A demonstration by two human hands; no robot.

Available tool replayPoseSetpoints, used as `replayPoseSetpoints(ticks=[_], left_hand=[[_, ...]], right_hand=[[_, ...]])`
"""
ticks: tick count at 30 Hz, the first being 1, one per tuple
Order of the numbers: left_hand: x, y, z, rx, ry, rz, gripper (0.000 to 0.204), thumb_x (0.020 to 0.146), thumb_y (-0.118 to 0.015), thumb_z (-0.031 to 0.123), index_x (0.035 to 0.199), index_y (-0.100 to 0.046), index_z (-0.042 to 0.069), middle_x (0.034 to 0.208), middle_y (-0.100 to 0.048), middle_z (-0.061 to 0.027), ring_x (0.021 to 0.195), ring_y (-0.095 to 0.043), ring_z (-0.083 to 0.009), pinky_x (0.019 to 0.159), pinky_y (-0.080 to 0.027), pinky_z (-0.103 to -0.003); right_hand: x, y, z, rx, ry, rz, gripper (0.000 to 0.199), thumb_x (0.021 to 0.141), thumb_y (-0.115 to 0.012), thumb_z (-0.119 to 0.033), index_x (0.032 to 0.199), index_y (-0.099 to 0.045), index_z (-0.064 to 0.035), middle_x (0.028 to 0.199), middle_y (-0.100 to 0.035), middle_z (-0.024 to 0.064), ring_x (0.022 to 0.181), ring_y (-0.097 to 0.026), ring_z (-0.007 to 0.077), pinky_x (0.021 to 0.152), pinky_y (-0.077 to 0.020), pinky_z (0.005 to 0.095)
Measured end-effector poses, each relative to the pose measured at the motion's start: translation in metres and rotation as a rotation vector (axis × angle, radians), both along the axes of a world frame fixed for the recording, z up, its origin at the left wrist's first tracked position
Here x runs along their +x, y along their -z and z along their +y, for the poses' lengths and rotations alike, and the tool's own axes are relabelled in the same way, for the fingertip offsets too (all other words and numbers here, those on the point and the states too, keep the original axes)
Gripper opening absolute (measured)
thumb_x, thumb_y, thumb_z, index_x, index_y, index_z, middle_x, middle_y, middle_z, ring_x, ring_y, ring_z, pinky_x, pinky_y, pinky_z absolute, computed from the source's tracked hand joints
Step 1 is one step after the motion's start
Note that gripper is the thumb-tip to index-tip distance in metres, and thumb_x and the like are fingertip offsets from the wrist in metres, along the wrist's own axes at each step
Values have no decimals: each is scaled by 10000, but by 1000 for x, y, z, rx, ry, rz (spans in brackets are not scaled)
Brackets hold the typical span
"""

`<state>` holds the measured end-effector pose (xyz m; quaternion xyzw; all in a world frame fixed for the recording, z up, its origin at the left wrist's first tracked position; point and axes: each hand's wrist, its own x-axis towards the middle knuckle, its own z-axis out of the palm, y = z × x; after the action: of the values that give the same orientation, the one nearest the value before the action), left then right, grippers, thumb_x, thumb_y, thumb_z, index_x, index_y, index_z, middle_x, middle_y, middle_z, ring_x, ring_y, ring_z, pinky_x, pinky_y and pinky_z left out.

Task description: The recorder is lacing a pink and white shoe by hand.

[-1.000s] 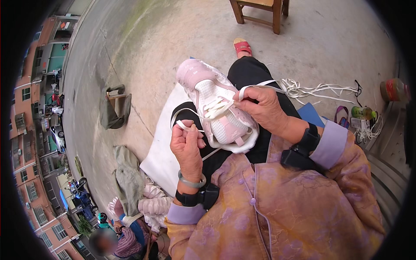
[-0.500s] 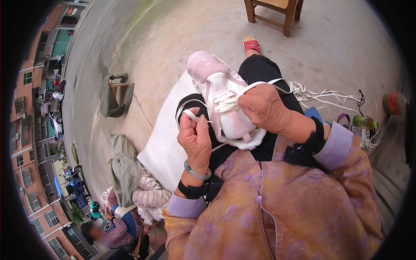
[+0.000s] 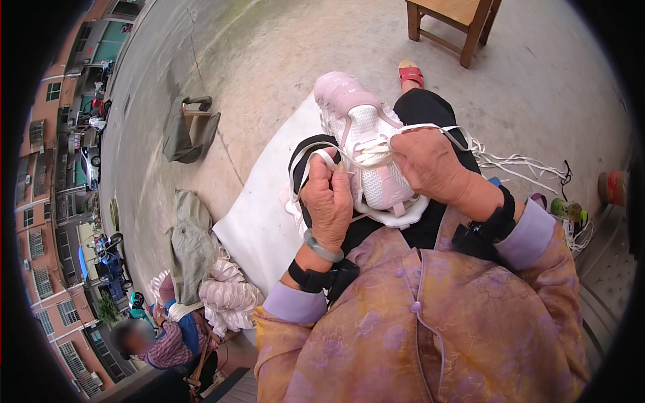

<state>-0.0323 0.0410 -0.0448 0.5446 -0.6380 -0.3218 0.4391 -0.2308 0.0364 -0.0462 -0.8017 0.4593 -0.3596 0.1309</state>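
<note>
A pink and white sneaker point(image 3: 346, 95) lies across my lap, its toe pointing away from me. White shoelace point(image 3: 371, 159) crosses its tongue in several rows. Left of the shoe, my left hand point(image 3: 327, 205) pinches a lace between thumb and fingers, and the lace loops round beside it. My right hand point(image 3: 430, 164) is closed on a lace over the right side of the eyelets, its fingertips against the shoe. From there a lace strand runs out over my right knee. The left lace's tip is hard to make out.
White cloth point(image 3: 255, 215) spreads at my left. Loose white laces point(image 3: 514, 161) and a green-labelled bottle point(image 3: 568, 209) are at my right. A wooden chair point(image 3: 447, 20) stands ahead. At lower left, a person point(image 3: 171, 346) sits beside a bundle of pale shoe parts point(image 3: 232, 295).
My left hand has moved closer to the shoe, and the lace end that stuck out from its fingers no longer shows. The right hand stays at the eyelets. The whole view has shifted.
</note>
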Motion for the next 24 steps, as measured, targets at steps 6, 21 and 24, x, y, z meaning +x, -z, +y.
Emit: replayPoseSetpoints(ticks=[6, 21, 24], left_hand=[[-2, 3, 0, 15, -9, -14, 227, 867, -530, 13, 1093, -535, -1, 689, -506, 36, 623, -453, -40, 577, -383, -188], [6, -24, 11, -252, 246, -539, 502, 670, -733, 132, 1089, -495, -8, 840, -551, -122, 713, -564, -266, 602, -457, -336], [6, -19, 12, -410, 259, -649, 498, 704, -701, 161, 1117, -497, -28, 855, -575, -139, 715, -578, -294, 619, -473, -363]], right_hand=[[-6, -2, 4, 360, 98, -134, 210, 748, -609, -159, 880, -501, -37, 658, -567, 138, 646, -587, 327, 571, -436, 389], [0, -14, 28, 30, 122, 104, 431, 675, -664, -236, 1022, -527, -18, 820, -533, 112, 730, -548, 274, 659, -405, 361], [-5, -7, 28, 108, 132, 111, 379, 675, -646, -194, 1003, -535, -39, 817, -519, 105, 740, -538, 272, 655, -401, 368]])
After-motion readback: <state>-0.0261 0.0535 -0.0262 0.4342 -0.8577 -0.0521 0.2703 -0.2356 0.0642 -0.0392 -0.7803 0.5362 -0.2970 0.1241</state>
